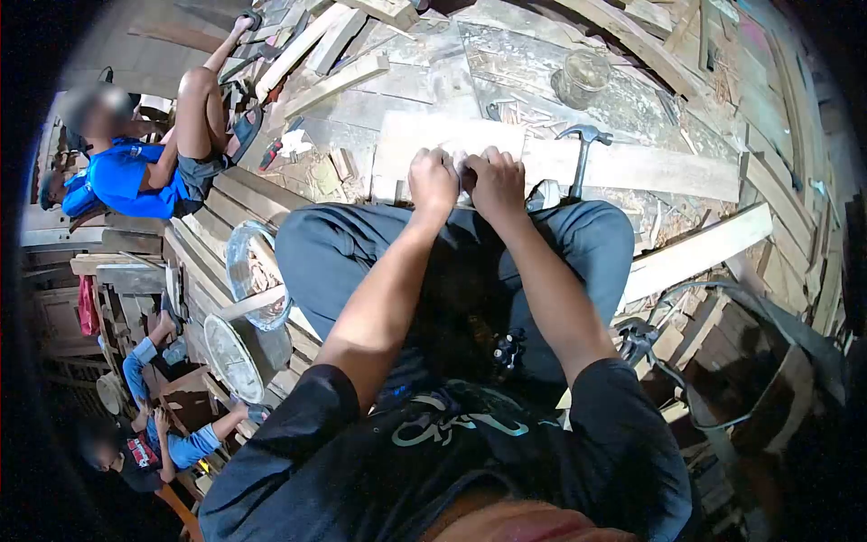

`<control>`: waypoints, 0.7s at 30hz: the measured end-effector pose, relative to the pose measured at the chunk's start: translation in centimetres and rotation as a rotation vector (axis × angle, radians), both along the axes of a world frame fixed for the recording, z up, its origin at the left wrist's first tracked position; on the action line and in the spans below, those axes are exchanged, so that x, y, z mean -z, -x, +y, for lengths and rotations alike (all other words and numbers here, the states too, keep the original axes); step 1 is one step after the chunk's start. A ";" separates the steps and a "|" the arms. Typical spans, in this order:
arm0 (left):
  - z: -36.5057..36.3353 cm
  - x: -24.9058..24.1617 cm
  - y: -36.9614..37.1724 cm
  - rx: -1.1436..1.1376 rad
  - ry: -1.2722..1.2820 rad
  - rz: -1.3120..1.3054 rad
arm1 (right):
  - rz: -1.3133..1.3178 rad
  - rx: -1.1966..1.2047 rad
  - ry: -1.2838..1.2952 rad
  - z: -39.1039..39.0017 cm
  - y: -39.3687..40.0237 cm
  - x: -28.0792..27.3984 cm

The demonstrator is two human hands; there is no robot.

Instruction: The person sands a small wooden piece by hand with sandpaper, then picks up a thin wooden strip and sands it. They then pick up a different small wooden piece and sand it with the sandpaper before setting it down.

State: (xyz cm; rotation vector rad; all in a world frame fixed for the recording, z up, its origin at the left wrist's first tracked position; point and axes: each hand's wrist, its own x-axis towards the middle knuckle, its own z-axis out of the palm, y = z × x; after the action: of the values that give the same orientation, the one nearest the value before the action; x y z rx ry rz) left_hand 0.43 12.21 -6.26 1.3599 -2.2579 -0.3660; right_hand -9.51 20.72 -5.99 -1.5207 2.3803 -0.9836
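Observation:
My left hand (433, 183) is closed, fingers curled, over the near edge of a pale wooden board (411, 135) in front of my lap. Close beside it my right hand (495, 184) is closed too, knuckles up. A small bit of something pale shows between the two hands, too small to name, and the fingertips are hidden. To the right, a claw hammer (581, 161) lies with its head away from me, across a long plank (650, 169).
A round bucket (582, 79) stands ahead. At left are a clear tub (257, 275) with wood scraps, a white bucket (237, 357) and a red-handled tool (271, 154). A person in blue (135, 176) and another person (149, 452) sit at left. Loose planks (704, 248) lie at right.

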 end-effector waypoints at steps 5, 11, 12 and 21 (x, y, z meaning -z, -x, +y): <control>-1.2 0.7 0.4 0.043 0.089 0.025 | 0.064 0.003 0.045 0.1 0.1 0.9; -0.8 0.3 -0.3 -0.086 -0.099 0.054 | 0.062 -0.002 0.130 -0.1 0.4 0.8; -2.1 -0.6 0.1 -0.144 -0.211 0.090 | 0.075 -0.010 0.153 0.0 0.2 1.0; -3.3 -9.3 -1.1 0.080 -1.145 1.176 | -0.013 -0.072 0.485 -0.1 0.8 1.4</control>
State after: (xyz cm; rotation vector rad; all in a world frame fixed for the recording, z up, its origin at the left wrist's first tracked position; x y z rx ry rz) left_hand 1.57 8.91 3.08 0.9390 -1.0068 -2.0340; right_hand -10.28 20.60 -7.40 -1.7196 2.1566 -1.6328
